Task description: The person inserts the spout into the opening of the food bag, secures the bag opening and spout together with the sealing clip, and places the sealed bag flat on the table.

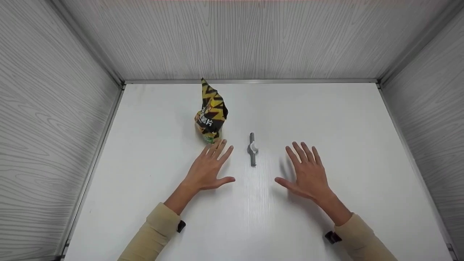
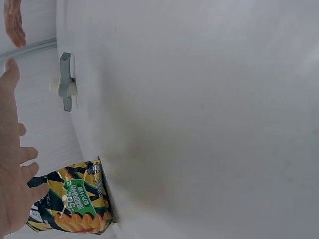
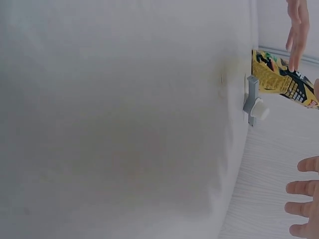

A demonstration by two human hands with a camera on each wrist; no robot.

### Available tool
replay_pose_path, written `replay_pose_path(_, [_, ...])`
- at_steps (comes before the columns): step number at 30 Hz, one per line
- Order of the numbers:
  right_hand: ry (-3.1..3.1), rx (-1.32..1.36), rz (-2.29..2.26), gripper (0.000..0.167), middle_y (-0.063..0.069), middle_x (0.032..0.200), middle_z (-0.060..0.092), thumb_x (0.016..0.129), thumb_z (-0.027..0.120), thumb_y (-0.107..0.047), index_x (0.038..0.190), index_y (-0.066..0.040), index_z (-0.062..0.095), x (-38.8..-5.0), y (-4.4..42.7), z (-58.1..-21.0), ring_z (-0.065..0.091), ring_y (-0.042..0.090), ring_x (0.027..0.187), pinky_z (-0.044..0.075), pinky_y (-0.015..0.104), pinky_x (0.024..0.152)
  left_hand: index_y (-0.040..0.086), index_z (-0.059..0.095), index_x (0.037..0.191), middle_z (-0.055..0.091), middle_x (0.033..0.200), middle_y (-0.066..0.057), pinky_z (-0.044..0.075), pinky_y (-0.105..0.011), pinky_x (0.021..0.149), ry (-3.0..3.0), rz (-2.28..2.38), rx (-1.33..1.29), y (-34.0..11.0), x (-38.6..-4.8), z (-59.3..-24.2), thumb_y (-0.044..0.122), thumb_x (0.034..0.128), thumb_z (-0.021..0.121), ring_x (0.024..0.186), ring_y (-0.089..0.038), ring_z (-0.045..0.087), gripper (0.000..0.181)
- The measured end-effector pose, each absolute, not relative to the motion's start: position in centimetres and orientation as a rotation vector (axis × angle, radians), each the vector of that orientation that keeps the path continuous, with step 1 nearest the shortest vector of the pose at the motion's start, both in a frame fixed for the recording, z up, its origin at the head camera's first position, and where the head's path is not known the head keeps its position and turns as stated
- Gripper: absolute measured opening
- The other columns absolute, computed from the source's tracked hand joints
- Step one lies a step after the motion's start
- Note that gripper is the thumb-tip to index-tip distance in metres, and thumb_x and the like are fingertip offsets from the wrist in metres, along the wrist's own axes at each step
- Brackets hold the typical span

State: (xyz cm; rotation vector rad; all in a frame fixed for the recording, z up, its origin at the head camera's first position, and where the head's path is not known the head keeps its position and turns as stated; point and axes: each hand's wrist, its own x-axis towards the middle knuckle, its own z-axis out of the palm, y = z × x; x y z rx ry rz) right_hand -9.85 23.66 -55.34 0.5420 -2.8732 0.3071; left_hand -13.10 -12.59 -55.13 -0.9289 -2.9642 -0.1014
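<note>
A yellow-and-black bag of potato chips (image 1: 211,112) stands toward the back left of the white table, its top drawn up into a twisted point. To its right lies a grey bar-shaped sealing clip (image 1: 252,159) with a white round cap (image 1: 254,146). My left hand (image 1: 206,170) has its fingers spread just in front of the bag; whether the fingertips touch it I cannot tell. Right of the clip, my right hand (image 1: 308,177) hovers over the table with fingers spread, holding nothing. The bag (image 2: 75,199) and clip (image 2: 65,77) also show in the left wrist view.
The white tabletop (image 1: 348,119) is bounded by a wood-grain back wall (image 1: 253,40) and side walls at left (image 1: 47,119) and right (image 1: 431,108). Metal strips (image 1: 250,81) run where table and walls meet. Each sleeve cuff carries a small black device.
</note>
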Motion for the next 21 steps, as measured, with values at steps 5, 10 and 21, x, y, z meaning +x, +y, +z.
replay_pose_path(5, [-2.898, 0.508, 0.32, 0.102, 0.015, 0.167, 0.044, 0.085, 0.063, -0.076, 0.162, -0.014, 0.04, -10.0, 23.1, -55.6, 0.036, 0.04, 0.158, 0.02, 0.057, 0.131, 0.017, 0.028, 0.168, 0.025, 0.176, -0.014, 0.026, -0.052, 0.132, -2.931, -0.097, -0.997, -11.8, -14.0, -55.3, 0.081, 0.0903, 0.056, 0.165, -0.032, 0.023, 0.105])
replay_pose_path(10, [-2.916, 0.512, 0.315, 0.102, 0.014, 0.167, 0.044, 0.085, 0.063, -0.077, 0.163, -0.014, 0.04, -10.3, 22.5, -55.8, 0.036, 0.04, 0.157, 0.02, 0.058, 0.131, 0.018, 0.028, 0.168, 0.03, 0.175, -0.012, 0.028, -0.052, 0.132, -2.913, -0.011, -1.017, -11.5, -14.4, -55.5, 0.083, 0.0906, 0.052, 0.165, -0.031, 0.025, 0.104])
replay_pose_path(21, [-2.914, 0.568, 0.258, 0.102, 0.016, 0.165, 0.047, 0.083, 0.063, -0.08, 0.158, -0.013, 0.047, -11.0, 21.3, -56.4, 0.043, 0.041, 0.153, 0.031, 0.06, 0.127, 0.017, 0.027, 0.168, 0.033, 0.174, -0.011, 0.031, -0.052, 0.13, -2.882, 0.027, -1.142, -10.8, -15.5, -56.0, 0.083, 0.0943, 0.046, 0.164, -0.03, 0.026, 0.101])
